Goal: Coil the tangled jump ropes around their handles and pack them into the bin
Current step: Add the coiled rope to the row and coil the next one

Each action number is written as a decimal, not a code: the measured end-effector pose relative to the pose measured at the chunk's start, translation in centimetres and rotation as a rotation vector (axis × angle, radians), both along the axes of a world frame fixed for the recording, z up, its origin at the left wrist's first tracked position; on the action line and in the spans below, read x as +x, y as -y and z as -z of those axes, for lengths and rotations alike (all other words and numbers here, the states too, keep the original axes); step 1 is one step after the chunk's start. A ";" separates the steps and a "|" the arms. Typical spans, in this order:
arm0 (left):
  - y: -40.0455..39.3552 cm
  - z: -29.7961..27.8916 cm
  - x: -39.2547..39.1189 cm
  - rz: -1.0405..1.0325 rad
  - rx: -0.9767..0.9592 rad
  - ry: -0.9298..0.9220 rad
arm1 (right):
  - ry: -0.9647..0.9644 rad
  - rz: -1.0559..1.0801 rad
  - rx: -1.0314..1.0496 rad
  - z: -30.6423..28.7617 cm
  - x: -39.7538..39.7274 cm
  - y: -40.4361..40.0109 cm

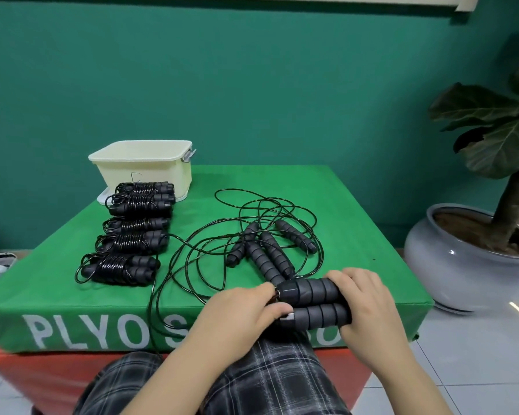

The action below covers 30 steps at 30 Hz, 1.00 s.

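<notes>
Black handles [312,301] sit together in right hand [369,319]; left hand [240,313] pinches their ends; wind rope [174,265] tight.

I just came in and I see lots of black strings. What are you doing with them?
A person is tidying jump ropes on a green box. Both hands hold one pair of handles side by side: the right hand grips them, and the left hand is at their cord end. Wound-up ropes lie in a row on the left, loose tangled ropes lie in the middle, and the cream bin waits behind.
</notes>
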State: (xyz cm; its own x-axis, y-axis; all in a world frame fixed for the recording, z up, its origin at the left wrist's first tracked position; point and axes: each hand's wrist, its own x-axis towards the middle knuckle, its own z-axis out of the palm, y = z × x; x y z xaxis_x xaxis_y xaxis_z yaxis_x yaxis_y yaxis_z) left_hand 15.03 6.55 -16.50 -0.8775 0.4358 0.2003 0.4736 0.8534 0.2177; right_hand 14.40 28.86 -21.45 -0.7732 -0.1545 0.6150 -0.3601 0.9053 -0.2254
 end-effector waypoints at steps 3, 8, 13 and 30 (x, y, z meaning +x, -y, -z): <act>0.8 0.1 0.1 0.011 -0.007 -0.015 | 0.043 -0.060 -0.003 -0.1 0.2 0.2; 2.5 0.5 -0.2 0.034 0.039 -0.053 | 0.135 -0.080 -0.061 -0.1 0.3 -0.3; 3.6 0.5 -0.6 -0.020 0.205 -0.066 | 0.424 -0.033 -0.478 -0.4 0.8 0.0; -0.5 3.2 -0.1 0.155 0.266 0.125 | 0.717 -0.198 -1.979 -0.9 0.7 4.2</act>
State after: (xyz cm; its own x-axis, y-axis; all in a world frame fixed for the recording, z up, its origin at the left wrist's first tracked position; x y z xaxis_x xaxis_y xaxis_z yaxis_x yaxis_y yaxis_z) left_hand 14.97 7.07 -19.75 -0.8297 0.5131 0.2199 0.5489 0.6783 0.4884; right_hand 15.05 24.70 -20.59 -0.9504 0.0821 -0.3001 0.1661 -0.6819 -0.7124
